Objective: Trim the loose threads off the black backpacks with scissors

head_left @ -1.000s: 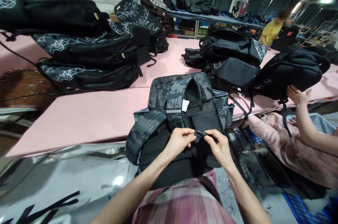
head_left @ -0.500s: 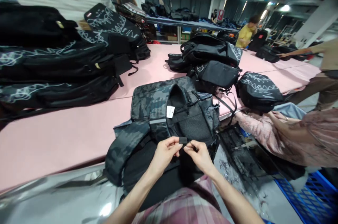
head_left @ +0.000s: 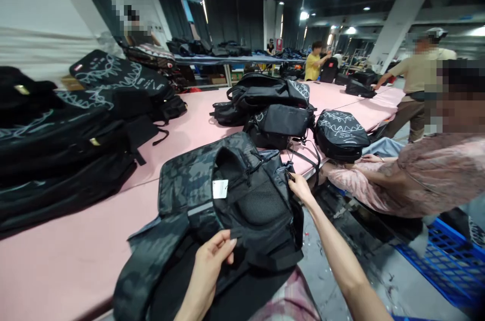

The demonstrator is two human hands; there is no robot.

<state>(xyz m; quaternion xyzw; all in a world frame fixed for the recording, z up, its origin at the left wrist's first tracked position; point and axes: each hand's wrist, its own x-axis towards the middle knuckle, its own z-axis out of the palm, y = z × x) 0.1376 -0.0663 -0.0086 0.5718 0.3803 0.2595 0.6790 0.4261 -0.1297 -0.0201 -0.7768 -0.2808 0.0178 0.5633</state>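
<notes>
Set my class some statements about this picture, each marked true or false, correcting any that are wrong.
1. The left hand pinches a black strap. True.
2. The paper tag on the camouflage backpack is red. False: the paper tag is white.
3. The right hand touches the left hand. False: they are apart, with the right hand at the side of the camouflage backpack.
4. The tabletop is pink. True.
5. The plastic crate at the lower right of the picture is green. False: it is blue.
</notes>
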